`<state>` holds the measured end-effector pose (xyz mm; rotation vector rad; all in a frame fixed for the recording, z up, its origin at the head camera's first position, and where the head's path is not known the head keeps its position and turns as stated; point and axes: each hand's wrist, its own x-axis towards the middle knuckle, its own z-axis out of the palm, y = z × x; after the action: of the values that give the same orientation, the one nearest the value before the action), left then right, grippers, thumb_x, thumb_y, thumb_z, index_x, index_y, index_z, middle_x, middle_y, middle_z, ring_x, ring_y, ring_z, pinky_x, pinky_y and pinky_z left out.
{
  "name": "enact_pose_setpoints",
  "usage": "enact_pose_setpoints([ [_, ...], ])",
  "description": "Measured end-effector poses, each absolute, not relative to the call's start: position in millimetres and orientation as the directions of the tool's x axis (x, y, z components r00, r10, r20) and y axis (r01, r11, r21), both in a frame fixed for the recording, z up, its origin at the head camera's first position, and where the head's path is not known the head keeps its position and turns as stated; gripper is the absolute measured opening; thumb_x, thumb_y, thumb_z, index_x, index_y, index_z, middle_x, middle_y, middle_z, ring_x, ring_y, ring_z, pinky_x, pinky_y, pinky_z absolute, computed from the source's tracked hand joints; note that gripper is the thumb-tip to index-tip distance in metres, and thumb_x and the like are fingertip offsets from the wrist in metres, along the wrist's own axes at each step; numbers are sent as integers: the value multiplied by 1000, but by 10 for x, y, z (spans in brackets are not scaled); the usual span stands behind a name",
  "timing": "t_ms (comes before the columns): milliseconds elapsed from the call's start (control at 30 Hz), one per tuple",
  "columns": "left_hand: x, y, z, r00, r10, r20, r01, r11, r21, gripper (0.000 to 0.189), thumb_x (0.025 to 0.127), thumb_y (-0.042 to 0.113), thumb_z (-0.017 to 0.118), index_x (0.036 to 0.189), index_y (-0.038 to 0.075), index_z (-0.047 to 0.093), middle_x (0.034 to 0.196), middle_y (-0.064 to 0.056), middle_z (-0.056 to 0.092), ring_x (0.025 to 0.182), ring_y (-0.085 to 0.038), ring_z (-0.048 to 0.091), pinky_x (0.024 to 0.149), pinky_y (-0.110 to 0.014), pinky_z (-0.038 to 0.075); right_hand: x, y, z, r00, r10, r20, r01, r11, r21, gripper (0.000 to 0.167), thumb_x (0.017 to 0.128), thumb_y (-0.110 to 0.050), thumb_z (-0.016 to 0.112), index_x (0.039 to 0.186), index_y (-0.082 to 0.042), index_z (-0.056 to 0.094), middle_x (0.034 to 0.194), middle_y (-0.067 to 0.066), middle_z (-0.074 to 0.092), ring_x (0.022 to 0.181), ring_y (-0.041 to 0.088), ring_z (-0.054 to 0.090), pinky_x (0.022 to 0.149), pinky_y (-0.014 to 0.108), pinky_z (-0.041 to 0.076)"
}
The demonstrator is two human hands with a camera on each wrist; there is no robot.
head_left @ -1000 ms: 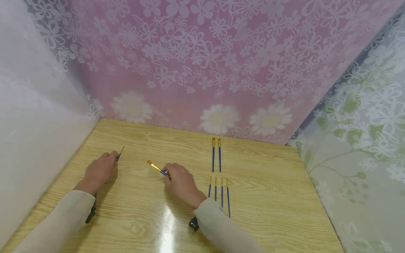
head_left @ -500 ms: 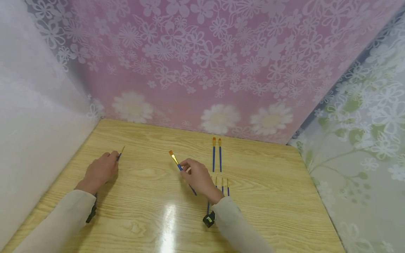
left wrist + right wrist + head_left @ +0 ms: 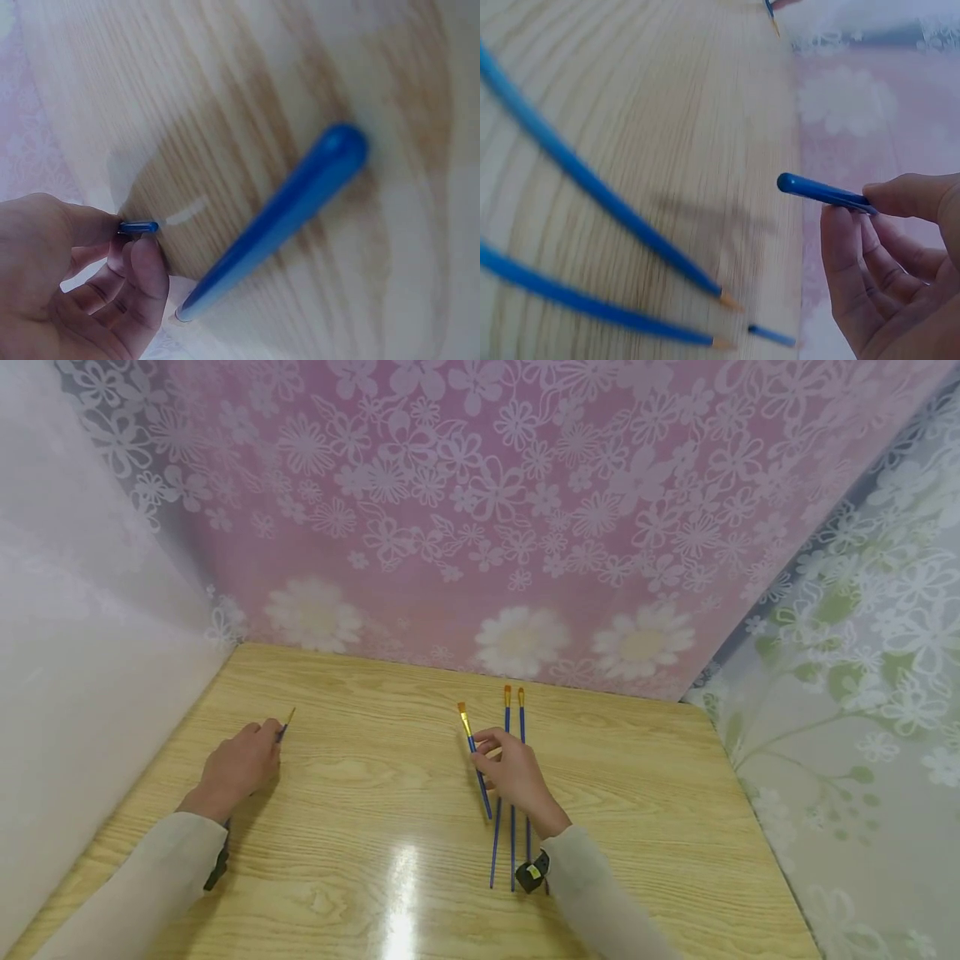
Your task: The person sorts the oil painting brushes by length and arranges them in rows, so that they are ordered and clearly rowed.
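In the head view my left hand (image 3: pixel 238 770) is at the left of the table, pinching a thin paintbrush (image 3: pixel 287 723) with its tip forward. The left wrist view shows a small blue handle end (image 3: pixel 140 226) between thumb and finger. A larger blue handle (image 3: pixel 274 217) slants toward that camera from beside the fingertips. My right hand (image 3: pixel 513 770) pinches a flat paintbrush (image 3: pixel 480 774) by its blue handle, orange bristles forward. Its handle end (image 3: pixel 802 185) points back at the right wrist camera, with the table beyond it.
Two flat paintbrushes (image 3: pixel 522 718) lie side by side near the back wall. Several thin paintbrushes (image 3: pixel 495 852) lie nearer, partly under my right hand and forearm. The wooden table (image 3: pixel 637 793) meets a pink floral wall (image 3: pixel 420 527) behind and walls on both sides.
My right hand has carried the flat paintbrush rightward, from mid-table to beside the lying brushes, and the brush has turned more upright in view. The left hand has stayed put.
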<state>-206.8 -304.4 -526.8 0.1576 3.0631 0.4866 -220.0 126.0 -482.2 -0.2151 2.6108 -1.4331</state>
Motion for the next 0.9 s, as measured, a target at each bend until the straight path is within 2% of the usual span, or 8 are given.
enact_pose_setpoints([
  [267, -2061, -3051, -5276, -993, 113, -16, 102, 940, 326, 35, 110, 8, 53, 141, -9, 49, 105, -27, 64, 63, -25, 53, 51, -37, 44, -2339, 1548, -4887, -991, -115, -64, -5, 519, -854, 37, 107, -13, 70, 144, -8, 64, 122, 17, 67, 86, 31, 71, 69, 47, 67],
  [400, -2055, -3045, -5275, -993, 114, -8, 105, 938, 329, 35, 110, 7, 53, 140, -9, 49, 106, -28, 65, 61, -24, 53, 50, -36, 43, -2431, 1683, -4919, -994, -89, -56, 1, 519, -855, 41, 107, -14, 69, 148, -9, 62, 124, 19, 67, 82, 27, 72, 69, 47, 67],
  [533, -2041, -3042, -5265, -993, 120, 1, 114, 937, 329, 34, 109, 6, 54, 140, -9, 49, 107, -30, 65, 60, -24, 53, 49, -35, 43, -2511, 1789, -4941, -996, -63, -64, 22, 516, -856, 45, 108, -15, 68, 152, -9, 58, 126, 20, 67, 84, 24, 72, 71, 46, 68],
  [900, -2055, -3035, -5254, -993, 118, -10, 109, 941, 320, 32, 110, 6, 54, 137, -9, 50, 110, -31, 65, 61, -25, 56, 50, -36, 46, -2739, 2029, -5040, -995, 10, -95, 88, 497, -863, 47, 109, -16, 66, 155, -9, 55, 128, 20, 67, 89, 26, 74, 71, 42, 68],
])
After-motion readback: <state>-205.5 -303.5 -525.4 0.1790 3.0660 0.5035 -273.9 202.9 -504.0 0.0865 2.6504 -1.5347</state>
